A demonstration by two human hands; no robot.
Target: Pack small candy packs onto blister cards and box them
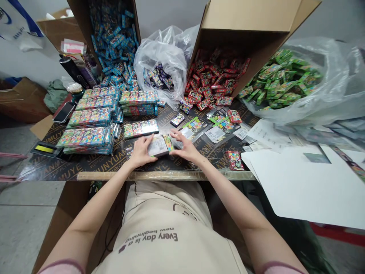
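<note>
At the table's front edge, a pack of small boxes (157, 147) with a white printed label on top lies between my two hands. Fingers of my left hand (142, 151) close round its left end. My right hand (186, 147) grips the opposite end, thumb at the near side and fingers at the far side. Just beyond the left hand lies a finished-looking row of colourful small boxes (141, 128). A single purple box (177, 120) rests behind the pack. Printed plastic sleeves (194, 127) with white labels lie past my right hand. The pack's underside is hidden.
Stacked packs (85, 139) stand at left, near a phone (64, 112). Behind are blue boxes (116, 49) in a carton, purple ones in a clear bag (162, 53), red boxes (211, 80) in another carton, and bagged green boxes (282, 82). White sheets (308, 186) overhang at right.
</note>
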